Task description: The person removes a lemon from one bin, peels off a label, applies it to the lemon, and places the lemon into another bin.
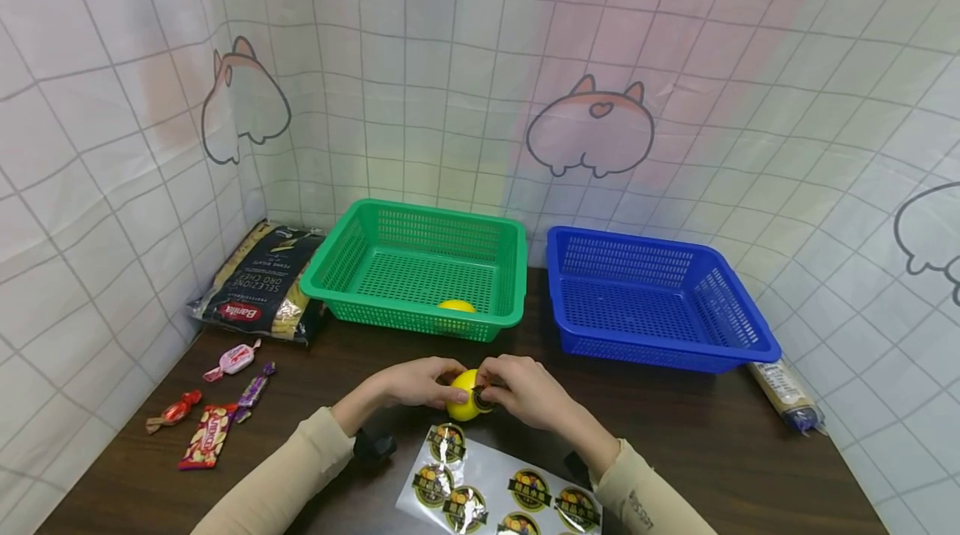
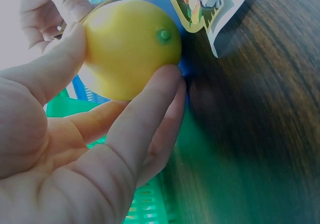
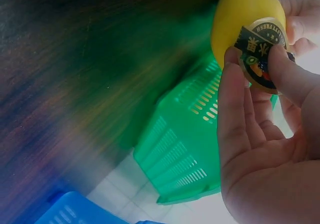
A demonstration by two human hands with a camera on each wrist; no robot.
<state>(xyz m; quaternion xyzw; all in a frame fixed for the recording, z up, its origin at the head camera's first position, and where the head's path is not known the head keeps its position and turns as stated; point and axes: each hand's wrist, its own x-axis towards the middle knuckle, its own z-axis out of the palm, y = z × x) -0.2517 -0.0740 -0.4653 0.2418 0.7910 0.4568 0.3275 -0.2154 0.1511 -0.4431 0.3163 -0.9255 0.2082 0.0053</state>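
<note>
Head view: yellow lemon [image 1: 462,402], black label [image 1: 482,401].
Left hand [image 1: 417,382] holds the lemon between thumb and fingers; right hand [image 1: 527,390] pinches the label against it.

A dark table [image 1: 675,435] spans the lower frame. Left lie a pasta bag [image 1: 270,277] and four wrapped sweets [image 1: 207,437]; centre to right, a green basket [image 1: 416,324] and blue basket [image 1: 645,350]; far right, a packet [image 1: 784,393]; bottom centre, a sticker sheet [image 1: 491,468].
</note>
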